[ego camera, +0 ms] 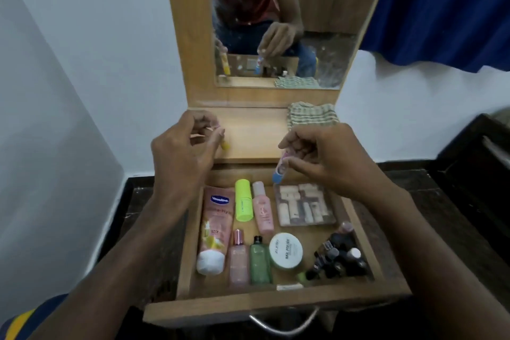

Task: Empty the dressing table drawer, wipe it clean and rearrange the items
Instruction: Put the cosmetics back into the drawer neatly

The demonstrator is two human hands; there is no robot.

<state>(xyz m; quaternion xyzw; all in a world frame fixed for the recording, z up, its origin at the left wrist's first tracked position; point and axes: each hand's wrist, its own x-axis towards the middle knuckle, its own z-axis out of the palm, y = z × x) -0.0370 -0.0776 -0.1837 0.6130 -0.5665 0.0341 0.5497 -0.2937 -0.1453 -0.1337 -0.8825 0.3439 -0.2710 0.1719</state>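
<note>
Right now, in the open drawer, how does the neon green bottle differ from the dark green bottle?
The neon green bottle is opaque, bright yellow-green all over, and lies in the back row. The dark green bottle looks translucent, has a black cap, and lies in the front row, beside the round white jar. The neon one looks thicker and shorter. Both lie flat in the drawer, caps pointing toward the mirror.

Left hand (183, 143) raised, fingers curled in a pinching grip; right hand (317, 152) likewise, fingertips pointing down-left.
</note>
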